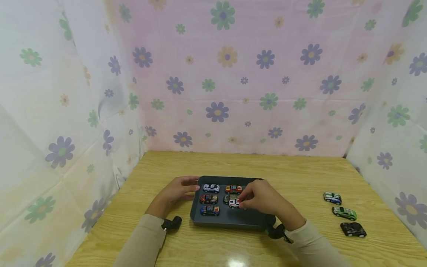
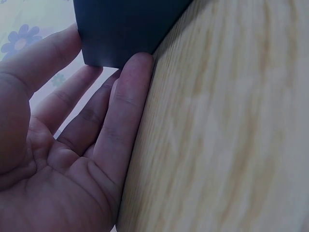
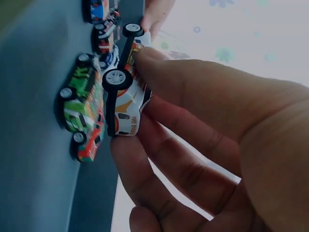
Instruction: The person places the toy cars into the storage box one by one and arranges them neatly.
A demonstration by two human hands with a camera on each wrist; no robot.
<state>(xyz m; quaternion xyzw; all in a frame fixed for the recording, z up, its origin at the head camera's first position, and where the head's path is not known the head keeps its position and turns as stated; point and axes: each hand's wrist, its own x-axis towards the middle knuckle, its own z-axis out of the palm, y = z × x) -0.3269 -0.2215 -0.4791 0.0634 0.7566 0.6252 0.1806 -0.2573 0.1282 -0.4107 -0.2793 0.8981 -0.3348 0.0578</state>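
Note:
Between my right thumb and fingers, my right hand [image 1: 263, 197] pinches a white toy car [image 3: 126, 107], tilted over the dark tray [image 1: 233, 219]. Partly behind it in the head view is a green toy car [image 3: 79, 99] in the tray, with a red and yellow toy car [image 1: 233, 189] beyond. The tray's left column has a white toy car with dark markings [image 1: 211, 188], a red and black toy car [image 1: 208, 199] and a blue toy car [image 1: 210, 210]. My left hand [image 1: 176, 193] touches the tray's left end with extended fingers; fingertips [image 2: 137, 63] meet its outer wall.
On the wooden table [image 1: 300, 174], right of the tray, stand a white and blue toy car [image 1: 332, 198], a green toy car [image 1: 344, 213] and a black toy car [image 1: 353, 229]. Flowered cloth [image 1: 247, 92] hangs at the back and both sides.

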